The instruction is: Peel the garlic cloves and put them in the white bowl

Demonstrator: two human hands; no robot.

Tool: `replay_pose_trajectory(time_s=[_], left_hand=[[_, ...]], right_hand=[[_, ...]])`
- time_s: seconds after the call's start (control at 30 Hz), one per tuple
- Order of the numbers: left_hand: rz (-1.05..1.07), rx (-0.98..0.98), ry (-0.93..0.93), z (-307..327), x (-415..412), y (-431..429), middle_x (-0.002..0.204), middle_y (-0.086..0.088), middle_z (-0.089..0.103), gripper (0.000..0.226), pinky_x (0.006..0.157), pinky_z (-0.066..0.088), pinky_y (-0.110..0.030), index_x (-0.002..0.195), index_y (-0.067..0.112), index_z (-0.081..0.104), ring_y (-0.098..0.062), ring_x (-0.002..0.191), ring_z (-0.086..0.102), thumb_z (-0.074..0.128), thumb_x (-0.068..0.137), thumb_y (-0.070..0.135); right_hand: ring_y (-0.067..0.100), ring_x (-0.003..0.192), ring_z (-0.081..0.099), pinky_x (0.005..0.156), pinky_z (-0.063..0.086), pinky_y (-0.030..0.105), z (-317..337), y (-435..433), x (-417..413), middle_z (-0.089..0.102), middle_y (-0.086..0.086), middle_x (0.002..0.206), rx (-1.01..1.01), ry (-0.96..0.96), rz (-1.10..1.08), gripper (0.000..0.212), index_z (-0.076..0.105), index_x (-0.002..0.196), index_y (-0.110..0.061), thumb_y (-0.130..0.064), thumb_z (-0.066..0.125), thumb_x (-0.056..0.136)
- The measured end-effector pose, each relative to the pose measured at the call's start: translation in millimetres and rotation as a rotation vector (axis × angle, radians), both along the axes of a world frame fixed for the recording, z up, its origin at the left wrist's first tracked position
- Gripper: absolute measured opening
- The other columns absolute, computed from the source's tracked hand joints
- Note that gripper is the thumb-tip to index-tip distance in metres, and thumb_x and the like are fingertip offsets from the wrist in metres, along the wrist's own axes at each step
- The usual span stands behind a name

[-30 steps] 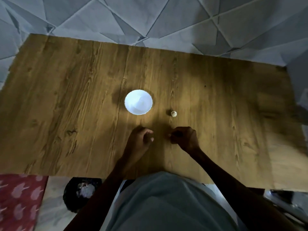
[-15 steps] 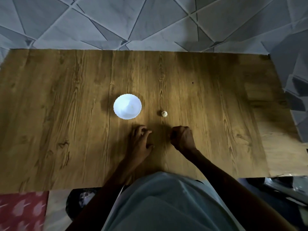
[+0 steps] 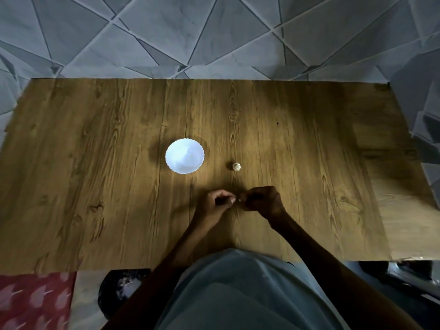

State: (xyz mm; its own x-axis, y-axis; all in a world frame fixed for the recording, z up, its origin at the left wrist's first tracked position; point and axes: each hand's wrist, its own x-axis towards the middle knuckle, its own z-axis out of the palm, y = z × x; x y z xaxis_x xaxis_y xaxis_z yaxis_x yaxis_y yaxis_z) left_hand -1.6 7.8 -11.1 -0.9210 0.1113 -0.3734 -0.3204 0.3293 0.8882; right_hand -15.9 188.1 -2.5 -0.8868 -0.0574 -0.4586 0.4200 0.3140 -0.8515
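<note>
A small white bowl (image 3: 168, 160) with a scalloped rim stands on the wooden table (image 3: 95, 186), left of centre; I see nothing inside it. A pale garlic bulb (image 3: 236, 166) lies alone on the wood just to the bowl's right. Closer to me, my left hand (image 3: 217, 203) and my right hand (image 3: 260, 201) meet fingertip to fingertip low over the table. Their curled fingers pinch a tiny pale garlic clove (image 3: 238, 200) between them, and most of the clove is hidden by the fingers.
The table's far edge borders a grey tiled floor (image 3: 214, 32). Under the near edge sit a red patterned cloth (image 3: 31, 298) and a dark round object (image 3: 123, 284) at the left. My grey-clad lap (image 3: 238, 289) fills the bottom centre.
My hands were a little apart on the table, and now they have come together around the clove. The view has tilted, so the bowl and bulb sit higher in the frame.
</note>
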Motion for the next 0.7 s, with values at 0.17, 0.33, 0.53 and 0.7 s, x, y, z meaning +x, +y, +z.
replay_pose_trajectory(time_s=[0.17,0.33,0.53,0.7], left_hand=[[0.059,0.063,-0.056,2.6,-2.7,9.1,0.075,0.001,0.067,0.007,0.059,0.046,-0.015,0.093,0.001,0.071,0.003,0.058,0.059,0.066,0.089,0.005],[0.102,0.112,-0.103,5.3,-7.0,14.1,0.077,-0.009,0.066,0.013,0.059,0.05,-0.012,0.1,-0.01,0.067,0.002,0.056,0.061,0.062,0.09,-0.003],[0.172,0.287,-0.259,8.9,-5.3,10.8,0.067,0.002,0.069,0.009,0.058,0.049,-0.015,0.09,0.002,0.07,-0.006,0.057,0.06,0.061,0.092,0.003],[0.351,0.509,-0.474,11.6,-0.8,19.8,0.06,0.003,0.066,0.015,0.056,0.049,-0.013,0.081,0.005,0.067,-0.005,0.056,0.058,0.058,0.094,0.003]], right_hand=[[0.02,0.08,0.073,0.069,0.06,0.026,3.8,1.0,7.0,0.074,0.01,0.087,-0.08,0.08,-0.008,0.006,0.073,0.089,0.003,0.004,0.067,0.086],[0.013,0.07,0.072,0.065,0.059,0.025,7.2,0.6,0.2,0.073,0.002,0.078,0.024,0.224,0.073,0.006,0.074,0.083,-0.005,0.001,0.074,0.081],[0.01,0.065,0.07,0.058,0.06,0.032,8.5,-3.3,1.1,0.072,-0.001,0.073,0.178,0.427,0.16,0.015,0.074,0.081,-0.009,0.006,0.071,0.079],[0.003,0.07,0.069,0.06,0.058,0.02,8.7,-3.8,5.8,0.069,-0.01,0.074,0.192,0.45,0.147,0.026,0.073,0.082,-0.015,0.01,0.07,0.078]])
